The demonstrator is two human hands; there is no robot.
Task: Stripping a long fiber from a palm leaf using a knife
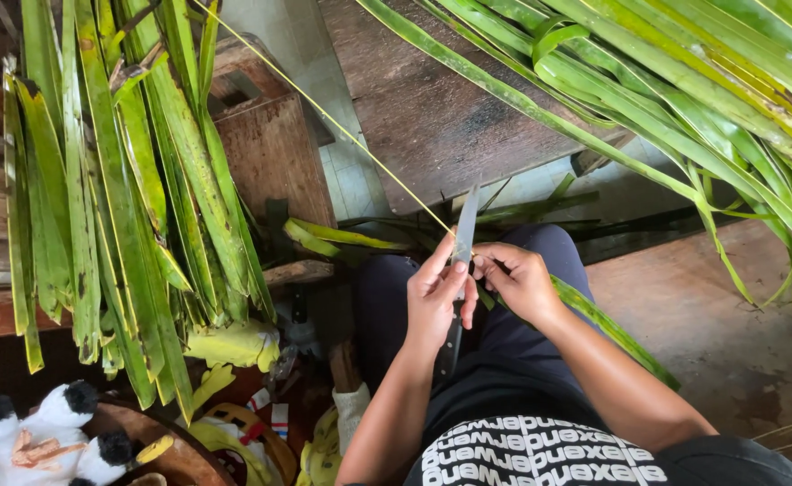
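Head view: a bundle of cut green leaf strips [117, 198] hangs at far left, its top cut off by the frame. The left hand [436, 297] closes around a knife [464, 236]; its handle is hidden. A thin yellow midrib [324, 112] meets the blade. The right hand [517, 281] seems to pinch the palm leaf [612, 333], fingertips hard to make out.

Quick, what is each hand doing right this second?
Left hand: closed on the long grey metal knife blade.
Right hand: pinching the thin yellow-green leaf midrib at the blade.
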